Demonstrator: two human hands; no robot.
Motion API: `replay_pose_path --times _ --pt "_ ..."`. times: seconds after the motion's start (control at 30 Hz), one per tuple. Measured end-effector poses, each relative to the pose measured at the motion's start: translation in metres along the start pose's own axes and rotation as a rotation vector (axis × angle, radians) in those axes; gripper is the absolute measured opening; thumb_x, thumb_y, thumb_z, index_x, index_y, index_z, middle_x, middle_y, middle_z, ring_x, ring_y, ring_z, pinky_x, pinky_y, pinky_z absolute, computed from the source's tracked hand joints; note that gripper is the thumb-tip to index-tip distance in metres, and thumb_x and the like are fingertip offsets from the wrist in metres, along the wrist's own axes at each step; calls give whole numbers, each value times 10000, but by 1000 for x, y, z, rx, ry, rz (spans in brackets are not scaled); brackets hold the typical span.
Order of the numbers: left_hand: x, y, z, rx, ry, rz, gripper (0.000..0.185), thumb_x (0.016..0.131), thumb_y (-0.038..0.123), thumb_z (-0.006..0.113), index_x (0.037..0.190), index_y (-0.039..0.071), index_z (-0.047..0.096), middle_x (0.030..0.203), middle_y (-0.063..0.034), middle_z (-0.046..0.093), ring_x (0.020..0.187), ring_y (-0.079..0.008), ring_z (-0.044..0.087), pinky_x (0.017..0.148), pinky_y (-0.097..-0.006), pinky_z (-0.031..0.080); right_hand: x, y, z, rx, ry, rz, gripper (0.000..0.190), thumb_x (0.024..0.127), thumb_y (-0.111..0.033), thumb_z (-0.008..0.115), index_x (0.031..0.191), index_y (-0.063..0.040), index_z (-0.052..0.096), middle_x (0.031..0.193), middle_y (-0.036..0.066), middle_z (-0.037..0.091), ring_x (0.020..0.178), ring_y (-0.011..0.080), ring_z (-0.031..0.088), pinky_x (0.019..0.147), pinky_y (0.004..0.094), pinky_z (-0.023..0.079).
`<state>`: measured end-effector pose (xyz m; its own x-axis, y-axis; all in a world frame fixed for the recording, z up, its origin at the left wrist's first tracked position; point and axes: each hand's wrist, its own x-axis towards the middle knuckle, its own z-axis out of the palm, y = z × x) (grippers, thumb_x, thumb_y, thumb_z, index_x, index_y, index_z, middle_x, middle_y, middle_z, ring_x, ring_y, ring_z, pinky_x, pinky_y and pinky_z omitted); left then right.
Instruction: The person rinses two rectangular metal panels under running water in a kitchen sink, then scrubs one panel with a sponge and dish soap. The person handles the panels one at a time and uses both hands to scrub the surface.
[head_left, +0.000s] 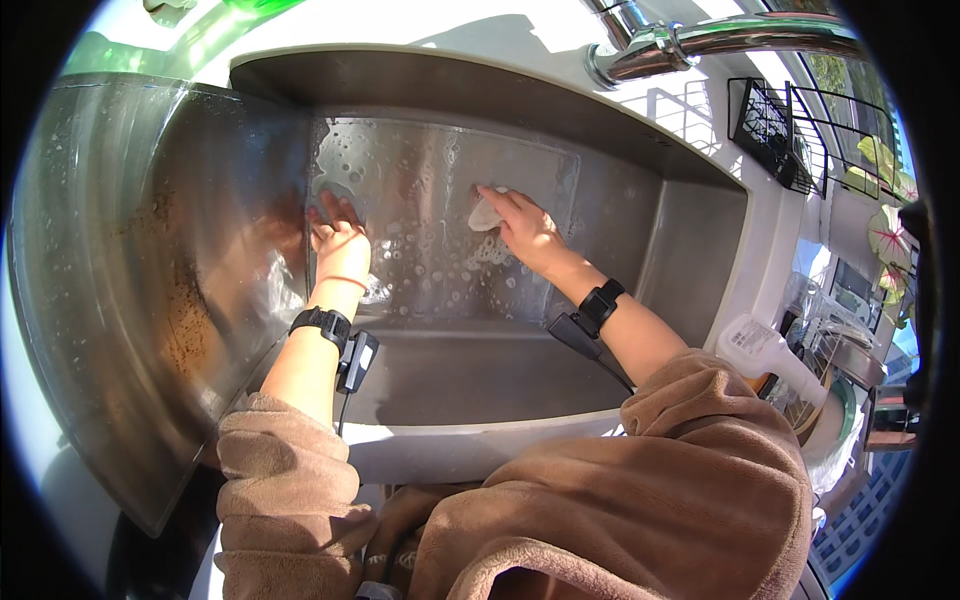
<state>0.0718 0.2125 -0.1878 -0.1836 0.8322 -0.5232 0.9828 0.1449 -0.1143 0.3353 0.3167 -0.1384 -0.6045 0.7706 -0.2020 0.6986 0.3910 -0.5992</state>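
A bent sheet-metal panel (405, 157) lies partly in the stainless-steel sink (480, 375), wet and dotted with soap suds. Its other face rises at the left and reaches out past the sink wall, with brown stains (184, 322) on it. My left hand (341, 244) is by the panel's bend, fingers spread, and appears to rest on the metal. In my right hand (529, 229) is a small whitish scrubbing pad (485, 215), pressed to the sudsy face. Part of the pad is hidden by my fingers.
A chrome faucet (652, 56) juts over the sink's far rim. A black wire rack (780, 135) hangs at the right, near potted leaves (889, 236). A white bottle (757, 349) bearing writing and stacked dishware stand by my right elbow. Green translucent plastic (202, 37) is at the far left.
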Motion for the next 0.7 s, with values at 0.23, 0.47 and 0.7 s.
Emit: replay_pose_path --times 0.23,0.47,0.7 --pt "-6 -2 -11 -38 113 31 648 873 223 491 1387 -42 200 1437 -324 104 1269 -541 225 1035 -548 278 8 9 -2 -139 291 -34 366 736 -6 595 1097 -62 564 1144 139 469 1016 345 484 856 410 456" --pt "-18 7 -80 -147 -317 -24 1383 420 286 895 1444 271 -34 1426 -360 -49 1282 -583 110 1008 -581 300 18 2 21 -339 297 82 457 727 -164 668 1151 -77 520 1187 136 415 1028 348 429 832 462 429" --pt "-16 12 -85 -176 -334 -68 1364 452 202 894 1435 345 -40 1442 -326 -93 1290 -577 88 1003 -582 305 24 10 28 -421 246 71 529 694 -2 617 1197 -81 473 1170 159 391 989 377 441 848 448 436"
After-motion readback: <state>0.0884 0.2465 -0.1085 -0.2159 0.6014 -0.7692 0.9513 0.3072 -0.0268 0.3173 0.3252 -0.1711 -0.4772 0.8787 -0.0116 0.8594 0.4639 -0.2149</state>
